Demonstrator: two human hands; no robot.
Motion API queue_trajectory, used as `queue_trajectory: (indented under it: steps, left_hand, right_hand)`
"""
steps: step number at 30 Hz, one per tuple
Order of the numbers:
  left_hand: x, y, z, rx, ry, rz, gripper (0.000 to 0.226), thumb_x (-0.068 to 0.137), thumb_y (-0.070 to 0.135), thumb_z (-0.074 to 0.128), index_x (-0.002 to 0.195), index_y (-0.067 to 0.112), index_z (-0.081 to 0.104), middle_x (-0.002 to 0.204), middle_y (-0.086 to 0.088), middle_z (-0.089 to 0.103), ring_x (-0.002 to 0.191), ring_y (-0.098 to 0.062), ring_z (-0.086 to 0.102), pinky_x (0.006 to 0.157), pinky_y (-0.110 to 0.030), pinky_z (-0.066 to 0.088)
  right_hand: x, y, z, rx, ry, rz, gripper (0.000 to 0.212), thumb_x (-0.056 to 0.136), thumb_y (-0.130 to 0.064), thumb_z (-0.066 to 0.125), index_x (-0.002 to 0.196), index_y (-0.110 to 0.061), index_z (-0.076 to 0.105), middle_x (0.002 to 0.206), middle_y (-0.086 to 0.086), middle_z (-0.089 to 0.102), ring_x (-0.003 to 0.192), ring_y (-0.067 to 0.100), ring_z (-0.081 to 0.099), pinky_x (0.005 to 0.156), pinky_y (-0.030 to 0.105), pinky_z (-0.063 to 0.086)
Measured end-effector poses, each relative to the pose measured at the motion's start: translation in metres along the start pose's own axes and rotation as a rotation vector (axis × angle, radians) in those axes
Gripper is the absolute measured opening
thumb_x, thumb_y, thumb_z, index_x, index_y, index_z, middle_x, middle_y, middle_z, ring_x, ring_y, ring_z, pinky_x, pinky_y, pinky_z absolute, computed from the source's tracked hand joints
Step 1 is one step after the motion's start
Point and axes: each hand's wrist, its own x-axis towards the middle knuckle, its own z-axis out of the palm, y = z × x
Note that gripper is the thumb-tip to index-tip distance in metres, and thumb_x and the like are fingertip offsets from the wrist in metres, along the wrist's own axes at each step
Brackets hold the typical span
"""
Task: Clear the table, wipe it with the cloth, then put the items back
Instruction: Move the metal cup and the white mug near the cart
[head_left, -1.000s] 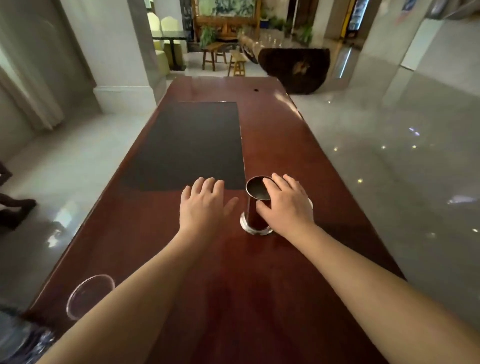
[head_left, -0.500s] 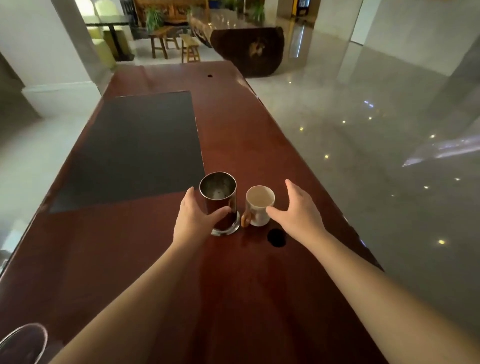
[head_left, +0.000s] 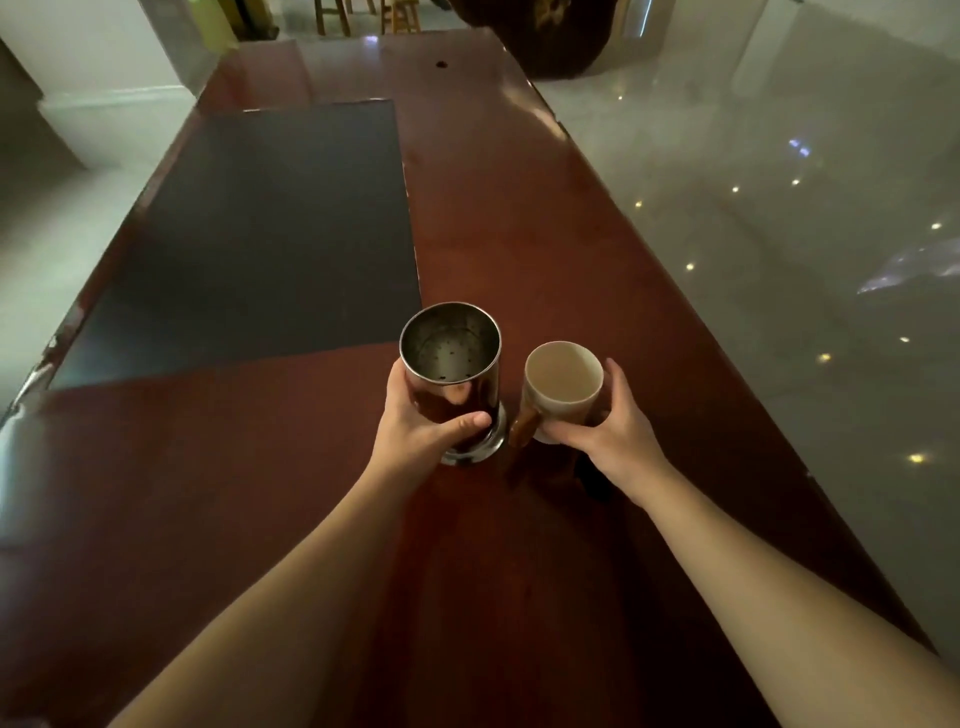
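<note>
Clearing is only starting. The left hand (head_left: 415, 431) has its fingers wrapped round the steel canister (head_left: 451, 374), just right of the dark mat (head_left: 260, 239); the right hand (head_left: 613, 431) grips the white mug (head_left: 563, 379) beside it. Both perhaps just lifted off the table (head_left: 519, 218). Wiping and returning remain; no cloth shows.

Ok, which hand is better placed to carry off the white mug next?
Right. The right hand already wraps the white ceramic mug beside it, while the left hand is occupied gripping the tall steel cylinder.
</note>
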Motion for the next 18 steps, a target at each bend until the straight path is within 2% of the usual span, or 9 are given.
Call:
queue_trajectory:
  steps: [1, 3, 4, 6, 9, 14, 18]
  left_hand:
    - [0.002, -0.002, 0.002, -0.010, 0.011, -0.002, 0.098, 0.041, 0.055, 0.093, 0.125, 0.048, 0.043, 0.127, 0.013, 0.057, 0.119, -0.002, 0.055, 0.103, -0.039, 0.047]
    - [0.007, -0.003, 0.005, -0.007, 0.043, 0.002, 0.094, 0.040, 0.055, 0.093, 0.119, 0.055, 0.043, 0.125, 0.015, 0.058, 0.118, -0.002, 0.055, 0.102, -0.040, 0.048]
    - [0.008, -0.003, 0.006, 0.002, 0.053, 0.005, 0.091, 0.040, 0.054, 0.093, 0.116, 0.058, 0.043, 0.124, 0.016, 0.058, 0.118, -0.002, 0.056, 0.102, -0.041, 0.048]
    - [0.010, -0.004, 0.008, 0.017, 0.065, 0.012, 0.089, 0.042, 0.054, 0.093, 0.115, 0.061, 0.043, 0.123, 0.019, 0.059, 0.118, -0.001, 0.055, 0.101, -0.040, 0.048]
    - [0.008, -0.003, 0.010, 0.043, 0.082, 0.018, 0.087, 0.043, 0.057, 0.091, 0.114, 0.066, 0.041, 0.118, 0.029, 0.058, 0.113, 0.006, 0.056, 0.095, -0.031, 0.050]
    - [0.004, 0.007, 0.002, 0.052, 0.121, 0.025, 0.086, 0.044, 0.055, 0.091, 0.113, 0.065, 0.041, 0.115, 0.033, 0.057, 0.110, 0.008, 0.056, 0.093, -0.029, 0.050]
    - [-0.001, 0.024, -0.018, 0.061, 0.172, 0.049, 0.087, 0.042, 0.062, 0.089, 0.114, 0.065, 0.040, 0.115, 0.033, 0.057, 0.110, 0.009, 0.055, 0.088, -0.024, 0.049]
  right_hand:
    - [0.004, 0.001, 0.002, 0.022, 0.000, -0.019, 0.132, 0.042, -0.058, 0.089, 0.151, -0.038, 0.017, 0.143, -0.017, 0.047, 0.130, 0.005, 0.045, 0.105, 0.023, 0.038]
    - [0.009, 0.001, 0.005, 0.028, 0.012, -0.083, 0.114, 0.043, -0.056, 0.090, 0.139, -0.054, 0.028, 0.121, -0.035, 0.054, 0.112, -0.014, 0.051, 0.084, 0.002, 0.039]
    - [0.010, 0.001, 0.007, 0.025, 0.016, -0.104, 0.105, 0.044, -0.056, 0.090, 0.132, -0.059, 0.032, 0.114, -0.039, 0.055, 0.107, -0.020, 0.050, 0.078, 0.000, 0.039]
    - [0.011, -0.001, 0.009, 0.045, 0.023, -0.120, 0.101, 0.043, -0.060, 0.090, 0.129, -0.050, 0.038, 0.114, -0.035, 0.058, 0.107, -0.017, 0.053, 0.079, 0.005, 0.042]
    - [0.012, 0.000, 0.010, 0.045, 0.036, -0.130, 0.109, 0.041, -0.067, 0.087, 0.135, -0.037, 0.041, 0.118, -0.021, 0.060, 0.110, -0.005, 0.056, 0.085, 0.016, 0.045]
    - [0.010, -0.004, 0.012, 0.014, 0.022, -0.148, 0.101, 0.046, -0.066, 0.087, 0.133, -0.038, 0.043, 0.119, -0.019, 0.060, 0.111, 0.000, 0.057, 0.090, 0.025, 0.047]
    - [0.003, -0.018, 0.018, 0.025, 0.021, -0.170, 0.095, 0.043, -0.072, 0.084, 0.126, -0.047, 0.044, 0.113, -0.026, 0.060, 0.105, -0.006, 0.056, 0.082, 0.021, 0.045]
